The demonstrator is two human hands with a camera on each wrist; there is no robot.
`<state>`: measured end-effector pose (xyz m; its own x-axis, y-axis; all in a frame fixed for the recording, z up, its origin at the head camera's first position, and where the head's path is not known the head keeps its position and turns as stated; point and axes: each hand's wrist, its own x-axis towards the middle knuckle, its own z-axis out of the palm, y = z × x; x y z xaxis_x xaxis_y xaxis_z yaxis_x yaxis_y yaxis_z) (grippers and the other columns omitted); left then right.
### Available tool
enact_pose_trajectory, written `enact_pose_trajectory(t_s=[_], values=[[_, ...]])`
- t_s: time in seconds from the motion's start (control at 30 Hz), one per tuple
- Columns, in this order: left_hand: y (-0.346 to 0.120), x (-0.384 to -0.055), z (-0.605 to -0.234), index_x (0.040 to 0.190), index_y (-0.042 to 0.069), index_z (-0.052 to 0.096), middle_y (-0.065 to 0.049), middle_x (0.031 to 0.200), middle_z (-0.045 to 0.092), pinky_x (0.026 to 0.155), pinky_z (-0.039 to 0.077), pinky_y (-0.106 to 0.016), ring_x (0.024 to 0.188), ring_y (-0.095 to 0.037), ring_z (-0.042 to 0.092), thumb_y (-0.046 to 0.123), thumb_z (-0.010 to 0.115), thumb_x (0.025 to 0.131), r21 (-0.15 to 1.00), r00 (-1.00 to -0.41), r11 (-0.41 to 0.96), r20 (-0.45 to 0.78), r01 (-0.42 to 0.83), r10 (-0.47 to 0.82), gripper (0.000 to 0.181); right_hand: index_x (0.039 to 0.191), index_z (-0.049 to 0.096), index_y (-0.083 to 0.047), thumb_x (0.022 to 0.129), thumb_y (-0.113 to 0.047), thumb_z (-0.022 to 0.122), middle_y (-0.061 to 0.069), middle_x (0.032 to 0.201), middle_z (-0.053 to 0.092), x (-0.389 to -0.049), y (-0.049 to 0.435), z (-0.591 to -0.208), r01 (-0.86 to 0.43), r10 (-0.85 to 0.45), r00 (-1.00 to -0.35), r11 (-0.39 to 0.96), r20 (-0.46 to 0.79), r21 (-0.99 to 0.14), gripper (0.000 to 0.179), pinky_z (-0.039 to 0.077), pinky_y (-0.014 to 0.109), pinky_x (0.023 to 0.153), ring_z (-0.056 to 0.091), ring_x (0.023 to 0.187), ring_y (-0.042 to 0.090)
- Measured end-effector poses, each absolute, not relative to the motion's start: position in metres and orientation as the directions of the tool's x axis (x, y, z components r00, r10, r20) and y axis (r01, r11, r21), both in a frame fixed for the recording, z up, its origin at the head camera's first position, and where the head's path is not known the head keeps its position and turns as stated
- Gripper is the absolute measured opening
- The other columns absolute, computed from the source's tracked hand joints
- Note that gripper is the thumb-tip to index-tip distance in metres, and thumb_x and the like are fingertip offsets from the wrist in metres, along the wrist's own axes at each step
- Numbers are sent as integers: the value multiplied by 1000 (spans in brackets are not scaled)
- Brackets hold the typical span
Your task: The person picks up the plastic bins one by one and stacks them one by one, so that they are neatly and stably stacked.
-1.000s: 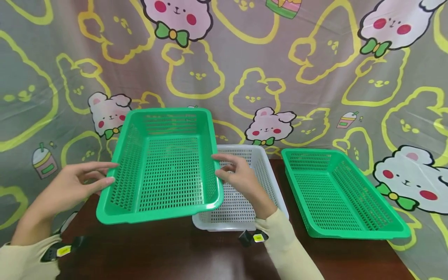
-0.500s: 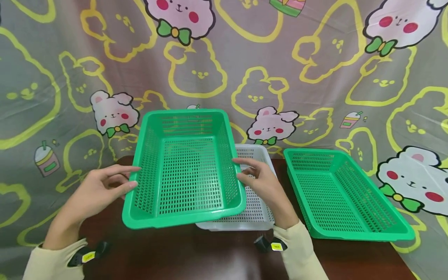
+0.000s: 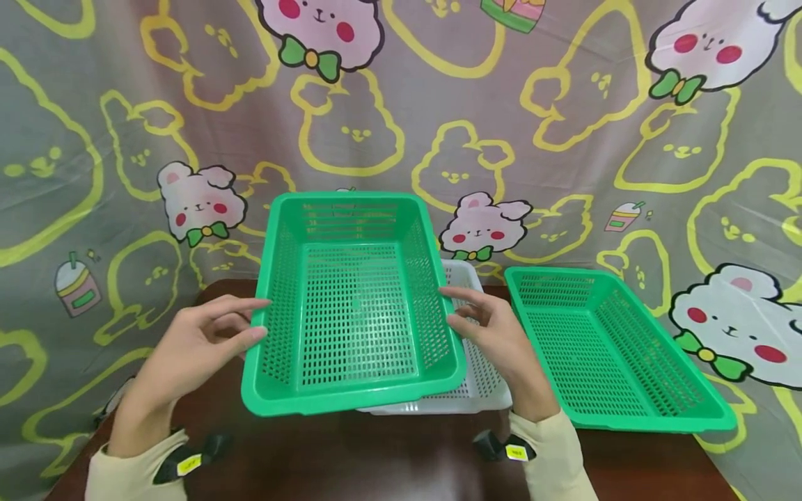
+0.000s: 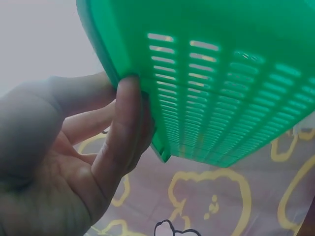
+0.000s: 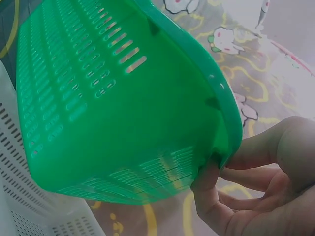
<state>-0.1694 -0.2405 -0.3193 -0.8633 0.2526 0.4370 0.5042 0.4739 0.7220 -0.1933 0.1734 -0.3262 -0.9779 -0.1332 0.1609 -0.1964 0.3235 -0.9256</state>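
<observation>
Between both hands a green slotted plastic basket [image 3: 357, 313] is held up, tilted so its inside faces the head camera. My left hand [image 3: 200, 344] pinches its left rim, thumb inside and fingers beneath, as the left wrist view shows on the basket wall [image 4: 206, 88]. On the opposite side my right hand [image 3: 495, 330] pinches the right rim; in the right wrist view its fingers [image 5: 209, 196] curl under the lip. A white basket [image 3: 495, 390] stands on the table behind, partly hidden by the raised green one.
A second green basket [image 3: 589, 355] sits at the right of the dark brown table [image 3: 351, 459]. Behind the table hangs a grey curtain [image 3: 388, 104] with rabbit and yellow outline prints.
Both hands have carried the green basket to the right, so it overlaps more of the white basket in the head view. The second green basket stays in place.
</observation>
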Motion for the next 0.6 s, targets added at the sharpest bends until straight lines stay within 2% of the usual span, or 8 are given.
enact_pose_trajectory(t_s=[0.13,0.3,0.6], values=[[-231,-172,-318,131,4,68,6,91,71,64,58,-26,77,-9,69,5,74,94,726,-868,477,433,496,243,37,140,66,-18,99,-11,67,13,133,62,-192,181,-325,-184,-96,-982,334,160,-925,41,57,31,88,66,103,22],[-221,-174,-318,131,8,69,7,98,68,65,59,-28,80,-8,70,10,75,95,728,-878,492,420,478,231,36,140,65,-14,99,-10,67,16,133,61,-190,188,-324,-196,-86,-980,331,178,-923,41,57,27,86,66,102,24],[-212,-178,-328,129,7,71,-5,94,66,63,58,-28,77,-9,69,12,75,95,742,-890,493,393,455,230,34,140,65,-12,99,-8,66,21,118,66,-189,193,-324,-221,-83,-975,368,205,-903,41,58,25,80,66,99,26]])
